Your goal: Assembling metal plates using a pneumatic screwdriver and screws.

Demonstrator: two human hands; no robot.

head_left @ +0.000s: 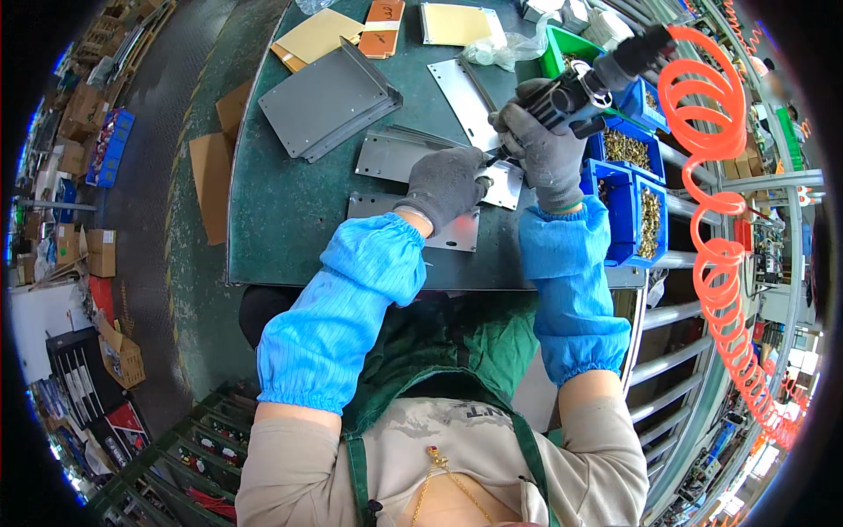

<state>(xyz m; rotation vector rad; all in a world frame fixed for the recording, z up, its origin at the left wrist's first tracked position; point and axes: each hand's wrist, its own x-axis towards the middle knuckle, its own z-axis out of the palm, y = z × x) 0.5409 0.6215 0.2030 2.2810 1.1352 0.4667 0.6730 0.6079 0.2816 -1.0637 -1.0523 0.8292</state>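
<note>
My right hand [546, 158], in a grey glove, is wrapped round a black-and-silver pneumatic tool [569, 95]. The tool's narrow end points down and left toward my left hand [442, 183], also gloved in grey. My left fingers are curled closed close to that narrow end; whatever they pinch is too small and covered to make out. Beneath my left hand lie a stack of flat metal plates [379, 158] and a nearer holed plate [458, 233]. Another long bright plate [458, 95] runs from beyond toward the tool's tip.
An orange coiled hose [725, 263] hangs at the right. Blue bins [622, 202] of small brass-coloured fasteners and a green bin [553, 54] line the table's right side. Grey bent panels [320, 98] lie on the green table [272, 220], with yellowish sheets [457, 25] at the far edge.
</note>
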